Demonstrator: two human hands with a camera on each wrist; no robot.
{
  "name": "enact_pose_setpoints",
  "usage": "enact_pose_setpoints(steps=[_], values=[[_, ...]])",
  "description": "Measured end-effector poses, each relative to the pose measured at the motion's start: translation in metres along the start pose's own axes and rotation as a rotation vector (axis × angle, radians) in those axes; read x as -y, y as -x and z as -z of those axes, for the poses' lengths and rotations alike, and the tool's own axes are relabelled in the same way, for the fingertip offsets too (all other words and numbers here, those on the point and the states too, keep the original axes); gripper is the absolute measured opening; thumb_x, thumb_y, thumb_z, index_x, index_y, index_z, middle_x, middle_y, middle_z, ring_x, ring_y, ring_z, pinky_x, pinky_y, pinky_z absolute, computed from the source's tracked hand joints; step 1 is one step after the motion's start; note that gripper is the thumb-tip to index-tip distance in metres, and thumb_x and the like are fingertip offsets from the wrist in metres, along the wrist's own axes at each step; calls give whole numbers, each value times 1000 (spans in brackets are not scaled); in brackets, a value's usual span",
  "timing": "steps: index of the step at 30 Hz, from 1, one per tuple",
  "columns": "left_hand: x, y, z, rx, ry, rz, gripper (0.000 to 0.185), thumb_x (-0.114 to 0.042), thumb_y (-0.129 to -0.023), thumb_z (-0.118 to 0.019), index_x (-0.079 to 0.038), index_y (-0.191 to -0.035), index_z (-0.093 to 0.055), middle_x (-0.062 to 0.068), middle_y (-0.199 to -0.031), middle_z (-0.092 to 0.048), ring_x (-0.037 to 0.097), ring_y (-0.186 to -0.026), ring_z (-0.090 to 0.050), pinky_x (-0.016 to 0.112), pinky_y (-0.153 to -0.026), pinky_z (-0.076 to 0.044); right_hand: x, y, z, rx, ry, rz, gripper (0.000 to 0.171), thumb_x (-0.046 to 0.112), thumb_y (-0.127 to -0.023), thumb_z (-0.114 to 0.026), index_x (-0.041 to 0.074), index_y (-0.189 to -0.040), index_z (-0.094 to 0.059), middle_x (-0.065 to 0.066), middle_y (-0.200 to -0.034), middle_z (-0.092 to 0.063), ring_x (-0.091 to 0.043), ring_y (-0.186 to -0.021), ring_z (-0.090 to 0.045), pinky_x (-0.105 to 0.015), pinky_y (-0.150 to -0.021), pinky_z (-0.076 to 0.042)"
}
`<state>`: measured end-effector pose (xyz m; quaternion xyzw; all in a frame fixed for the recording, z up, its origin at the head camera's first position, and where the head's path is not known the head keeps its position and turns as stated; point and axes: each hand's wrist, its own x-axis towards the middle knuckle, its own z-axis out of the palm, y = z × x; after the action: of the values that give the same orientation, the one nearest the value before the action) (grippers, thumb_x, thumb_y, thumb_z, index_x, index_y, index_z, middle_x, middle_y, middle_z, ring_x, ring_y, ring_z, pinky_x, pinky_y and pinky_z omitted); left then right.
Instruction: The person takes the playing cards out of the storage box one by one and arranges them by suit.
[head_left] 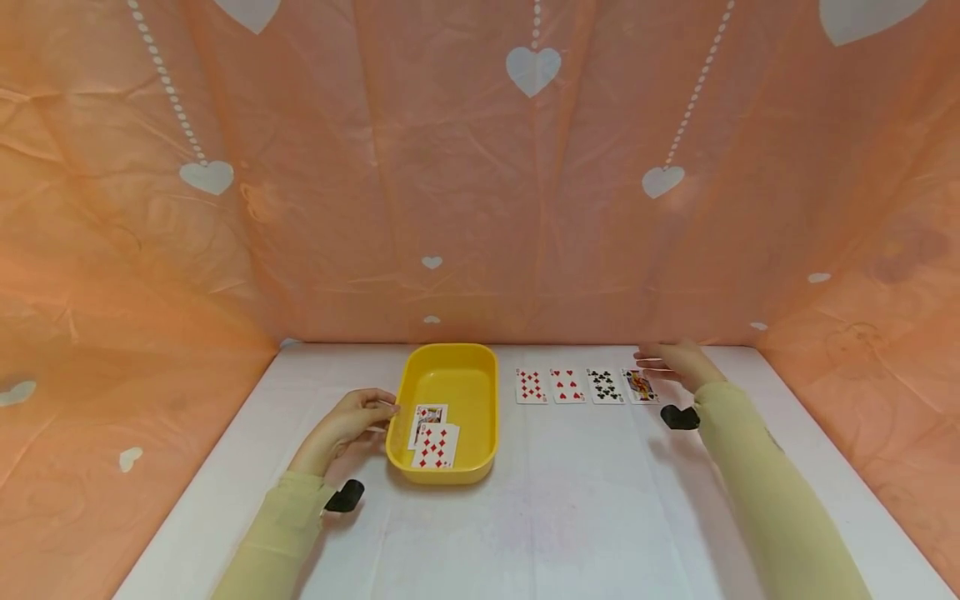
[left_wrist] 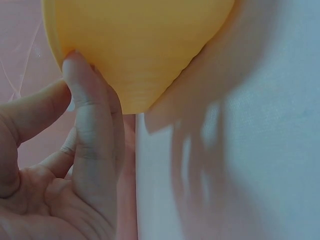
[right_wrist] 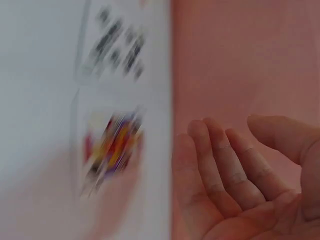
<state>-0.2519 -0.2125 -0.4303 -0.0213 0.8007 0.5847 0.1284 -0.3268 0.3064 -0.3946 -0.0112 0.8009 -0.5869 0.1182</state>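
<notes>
A yellow plastic tray [head_left: 465, 392] stands on the white-covered table, with a red-suited face card [head_left: 417, 418] partly covered by a diamonds card [head_left: 435, 446] inside it. At the tray's left side my left hand [head_left: 352, 421] pinches the edge; the left wrist view shows the fingers [left_wrist: 95, 120] against its outer wall. To the right lies a row of face-up playing cards: a diamonds card [head_left: 532, 387], a hearts card [head_left: 568, 387], a clubs card [head_left: 605, 387] and a face card [head_left: 640, 386]. My right hand [head_left: 678, 363], fingers loosely extended and holding nothing, is beside the row's far-right card.
An orange cloth [head_left: 465, 200] with white hearts hangs behind the table and along both sides. The white tabletop [head_left: 570, 508] stretches in front of the tray and cards. A dark wrist-worn device [head_left: 345, 497] sits under each sleeve's cuff.
</notes>
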Motion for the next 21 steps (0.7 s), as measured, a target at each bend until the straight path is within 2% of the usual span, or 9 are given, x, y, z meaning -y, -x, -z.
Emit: enact_pose_setpoints(steps=[5, 10, 14, 21], values=[[1, 0, 1, 15, 33, -5, 34, -12, -93, -62, 9, -117, -52, 11, -93, -68, 17, -75, -64, 28, -60, -53, 33, -8, -34, 94, -58, 41, 50, 17, -102, -46, -15, -139, -33, -31, -136, -45, -34, -120, -52, -41, -98, -43], [2, -1, 1, 19, 48, -9, 33, -10, -92, -62, 9, -117, -52, 11, -93, -68, 17, -75, -63, 27, -59, -52, 63, -11, -78, 196, -76, 113, 46, 13, -100, -50, -14, -135, -40, -30, -133, -47, -40, -121, -49, -40, -96, -45], [4, -1, 1, 19, 36, -12, 34, -11, -93, -62, 9, -118, -52, 10, -94, -67, 17, -76, -63, 26, -57, -51, 83, -12, -111, 279, -75, 153, 41, 12, -98, -53, -13, -131, -47, -26, -127, -54, -41, -118, -51, -43, -94, -46], [3, 1, 2, 9, 44, -5, 32, -11, -93, -62, 8, -116, -53, 9, -92, -68, 16, -75, -63, 27, -59, -51, 110, -14, -160, 357, -99, 170, 35, 10, -98, -54, -9, -127, -52, -29, -129, -52, -36, -111, -58, -45, -94, -46]])
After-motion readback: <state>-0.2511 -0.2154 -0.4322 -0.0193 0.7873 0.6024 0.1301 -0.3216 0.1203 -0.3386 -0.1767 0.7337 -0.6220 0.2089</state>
